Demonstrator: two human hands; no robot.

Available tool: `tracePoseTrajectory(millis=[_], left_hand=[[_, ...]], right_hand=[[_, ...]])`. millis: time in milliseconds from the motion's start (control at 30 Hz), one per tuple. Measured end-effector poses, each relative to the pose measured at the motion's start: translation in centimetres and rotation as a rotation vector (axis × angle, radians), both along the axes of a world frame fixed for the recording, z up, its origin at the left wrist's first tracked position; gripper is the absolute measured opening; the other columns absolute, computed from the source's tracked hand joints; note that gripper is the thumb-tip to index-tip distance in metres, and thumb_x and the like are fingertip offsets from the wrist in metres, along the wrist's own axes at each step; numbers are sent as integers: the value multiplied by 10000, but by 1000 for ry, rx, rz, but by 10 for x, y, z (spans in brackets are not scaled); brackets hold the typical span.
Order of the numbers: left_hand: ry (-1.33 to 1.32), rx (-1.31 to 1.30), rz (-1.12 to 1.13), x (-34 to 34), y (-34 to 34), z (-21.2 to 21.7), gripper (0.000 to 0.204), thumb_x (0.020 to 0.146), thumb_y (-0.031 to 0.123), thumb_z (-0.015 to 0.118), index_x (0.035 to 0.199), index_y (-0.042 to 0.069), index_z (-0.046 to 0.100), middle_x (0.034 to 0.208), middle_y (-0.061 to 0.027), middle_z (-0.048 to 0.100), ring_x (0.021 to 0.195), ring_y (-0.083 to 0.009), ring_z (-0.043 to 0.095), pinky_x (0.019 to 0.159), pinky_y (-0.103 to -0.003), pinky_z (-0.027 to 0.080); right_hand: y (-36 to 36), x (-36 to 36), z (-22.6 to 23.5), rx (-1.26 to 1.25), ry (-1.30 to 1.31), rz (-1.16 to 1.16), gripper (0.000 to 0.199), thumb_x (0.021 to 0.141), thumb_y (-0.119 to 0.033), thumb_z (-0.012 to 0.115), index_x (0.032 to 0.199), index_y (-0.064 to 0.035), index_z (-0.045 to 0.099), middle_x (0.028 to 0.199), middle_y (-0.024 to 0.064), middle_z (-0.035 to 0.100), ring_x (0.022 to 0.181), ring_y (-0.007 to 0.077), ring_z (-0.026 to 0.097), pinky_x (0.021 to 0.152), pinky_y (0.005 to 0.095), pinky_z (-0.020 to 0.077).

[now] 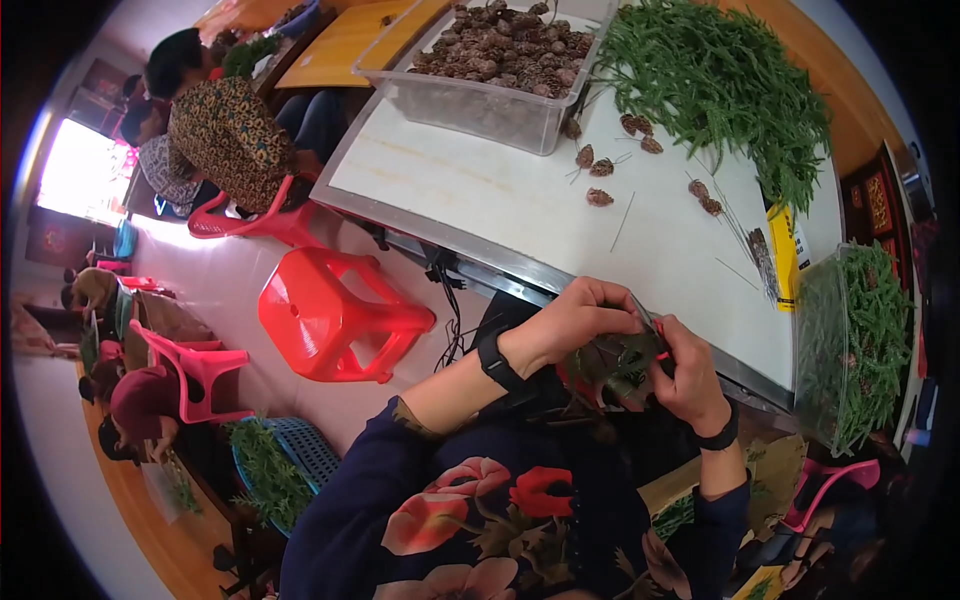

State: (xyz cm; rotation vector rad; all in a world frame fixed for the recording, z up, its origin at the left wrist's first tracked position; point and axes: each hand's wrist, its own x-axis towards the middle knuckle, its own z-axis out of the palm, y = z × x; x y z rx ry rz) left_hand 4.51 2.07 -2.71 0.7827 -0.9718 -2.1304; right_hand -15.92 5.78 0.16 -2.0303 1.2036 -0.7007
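My left hand (pixel 590 318) is closed in a pinch, its fingertips just off the table's near edge. Close beside it, my right hand (pixel 692 378) is also closed, with thumb and fingers bent together. Something thin and dark passes between the fingertips of both hands, too small to make out. Below them, at my lap, lies a dark green and red patterned thing (pixel 612 365), partly hidden by the hands. Ahead on the white table (pixel 450 190) are several loose brown pine cones (pixel 600 198), some with thin wires attached. A bundle of thin wires (pixel 762 262) lies to the right.
A clear tub (pixel 480 108) full of pine cones stands at the back, beside a heap of green sprigs (pixel 720 100). A yellow packet (pixel 784 250) and a clear bin (pixel 820 350) of sprigs are at right. Left are a red stool (pixel 310 315), a blue basket (pixel 318 458) and seated people.
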Motion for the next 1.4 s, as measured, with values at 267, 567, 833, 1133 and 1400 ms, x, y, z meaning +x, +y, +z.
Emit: tracePoseTrajectory(millis=[267, 567, 833, 1133, 1400], left_hand=[[76, 67, -9, -1, 2, -10, 49, 853, 9, 636, 880, -12, 670, 832, -27, 685, 769, -66, 626, 705, -192, 489], [129, 126, -37, -6, 7, -7, 41, 844, 13, 639, 868, -9, 664, 822, -26, 688, 725, -79, 627, 662, -208, 490], [-654, -826, 337, -20, 16, 2, 77, 869, 65, 633, 861, -9, 657, 806, -14, 676, 716, -74, 609, 627, -244, 482], [57, 50, -34, -7, 4, -3, 69, 884, 32, 633, 943, 23, 666, 870, -9, 682, 751, -70, 614, 655, -224, 505], [-174, -199, 34, -6, 5, 6, 91, 917, 53, 612, 982, 14, 663, 860, 7, 665, 744, -55, 603, 648, -213, 508]], right_hand=[[3, 1, -5, -26, 11, -5, 231, 738, -36, 629, 937, -12, 515, 779, 195, 539, 720, 434, 546, 603, 427, 442], [3, 6, -4, -152, 1, -87, 219, 727, 28, 502, 939, 12, 554, 779, 185, 542, 684, 382, 528, 623, 359, 458], [3, 2, -13, 412, -163, -194, 231, 701, -2, 596, 930, -25, 586, 794, 170, 597, 705, 377, 598, 625, 381, 491], [-2, -2, -2, -378, 194, -174, 252, 716, -49, 615, 966, -26, 584, 799, 153, 613, 733, 379, 608, 614, 407, 491], [0, -4, -8, -31, 47, -122, 258, 723, 7, 571, 980, 17, 597, 872, 150, 636, 750, 349, 622, 666, 346, 492]])
